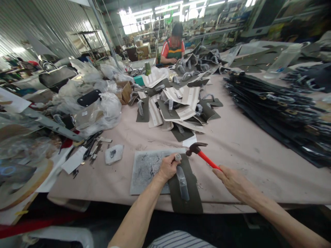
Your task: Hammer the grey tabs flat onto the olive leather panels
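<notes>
Left hand [169,167] closed around a metal punch [178,157], its tip hidden, above an olive leather panel [187,186] lying across the gray slab's [144,172] right edge and overhanging the near table edge [155,203]; right hand [232,181] grips one red-handled claw hammer [204,155] (head just beside the punch).

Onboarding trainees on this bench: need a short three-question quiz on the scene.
1. Which of the hands grips the red-handled claw hammer, left or right?
2. True or false: the dark olive panel lies partly over the flat grey speckled slab.
3. Fill in the blank: the co-worker at the far end of the table wears a ____ shirt under a green apron.

Key: 1. The right hand. 2. True. 3. Orange.
</notes>
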A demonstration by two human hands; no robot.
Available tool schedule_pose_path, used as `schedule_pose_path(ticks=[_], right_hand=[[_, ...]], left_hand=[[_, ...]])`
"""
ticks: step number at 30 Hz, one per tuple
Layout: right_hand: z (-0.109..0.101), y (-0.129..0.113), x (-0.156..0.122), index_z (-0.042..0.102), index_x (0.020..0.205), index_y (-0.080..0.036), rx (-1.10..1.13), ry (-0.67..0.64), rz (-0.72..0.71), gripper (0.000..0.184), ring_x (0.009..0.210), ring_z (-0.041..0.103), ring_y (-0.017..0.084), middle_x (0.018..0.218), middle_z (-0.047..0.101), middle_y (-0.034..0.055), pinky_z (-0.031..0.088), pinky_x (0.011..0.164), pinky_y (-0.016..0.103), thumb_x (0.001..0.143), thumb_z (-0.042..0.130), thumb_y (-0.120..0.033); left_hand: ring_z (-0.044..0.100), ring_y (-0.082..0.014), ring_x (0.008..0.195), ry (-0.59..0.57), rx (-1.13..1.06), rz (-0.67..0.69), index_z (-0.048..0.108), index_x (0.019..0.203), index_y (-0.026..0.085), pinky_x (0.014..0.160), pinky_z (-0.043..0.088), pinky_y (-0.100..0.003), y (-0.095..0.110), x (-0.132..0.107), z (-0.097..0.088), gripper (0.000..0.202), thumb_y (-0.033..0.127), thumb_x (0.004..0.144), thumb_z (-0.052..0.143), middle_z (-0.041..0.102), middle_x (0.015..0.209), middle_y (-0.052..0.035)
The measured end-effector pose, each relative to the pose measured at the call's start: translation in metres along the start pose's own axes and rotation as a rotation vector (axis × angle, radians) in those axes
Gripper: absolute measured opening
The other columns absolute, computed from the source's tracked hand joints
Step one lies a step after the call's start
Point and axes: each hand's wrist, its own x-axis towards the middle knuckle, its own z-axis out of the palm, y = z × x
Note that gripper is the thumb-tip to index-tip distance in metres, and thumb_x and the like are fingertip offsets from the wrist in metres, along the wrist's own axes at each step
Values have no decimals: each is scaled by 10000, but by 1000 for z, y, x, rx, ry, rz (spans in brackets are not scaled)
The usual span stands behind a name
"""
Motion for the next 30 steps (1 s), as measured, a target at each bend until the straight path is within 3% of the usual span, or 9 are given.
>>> schedule_pose_path(ticks=[3,5,9,12,14,18,24,27,30], right_hand=[[19,23,8,560,855,-196,-76,23,136,399,665,613,252,726,646,96,398,621,338,1023,274,-419],[32,23,9,594,958,-147,-221,179,116,351,738,623,290,851,662,158,428,646,375,1011,321,-361],[51,-25,-1,508,1309,-114,-237,506,-420,385,1136,545,312,1311,541,210,456,904,419,936,440,-179],[65,-72,-7,513,1299,-197,-225,284,-786,510,1132,520,254,1364,510,130,435,921,379,813,496,-47],[76,-92,-7,583,1107,-214,-302,133,-856,392,1017,537,246,1245,571,92,426,852,377,761,528,-37],[83,-105,-4,570,920,-201,-426,171,-760,173,879,563,247,980,622,69,389,775,377,829,524,-61],[34,-110,-1,538,939,-170,-456,363,-260,53,710,635,232,898,641,108,350,612,336,918,491,-156],[25,-114,-1,519,995,-169,-363,319,-126,121,713,684,242,904,682,115,340,553,310,973,494,-285],[34,-118,-1,521,1048,-173,-260,248,-66,188,770,717,254,897,719,112,377,572,294,1008,472,-350]], left_hand=[[696,-188,837,1,-19,-10,710,955,191,794,538,-282,-2,0,0,163,135,849,600,757,905,-39],[698,-190,830,-1,-35,-12,713,942,191,787,540,-284,-4,0,-1,155,136,841,610,758,898,-40],[693,-184,793,17,-59,-23,721,933,188,756,535,-279,-3,-1,-1,160,138,836,605,758,873,-39],[683,-179,792,45,-76,-55,731,913,182,757,526,-274,-4,1,1,138,160,821,631,756,871,-36],[676,-176,786,125,-149,-114,724,878,170,756,523,-269,-6,5,4,97,193,797,675,750,852,-31],[648,-154,694,392,-339,-204,670,792,150,689,515,-246,0,17,0,153,288,774,733,711,734,-8],[703,-183,851,503,-298,23,706,946,150,819,554,-279,60,30,-38,226,339,831,748,757,910,-64],[715,-198,904,482,-307,50,682,1017,156,858,564,-305,74,33,-43,255,340,850,739,763,966,-76],[707,-177,838,365,-330,-33,663,1037,169,790,565,-273,60,31,-26,254,318,842,729,759,921,-62]])
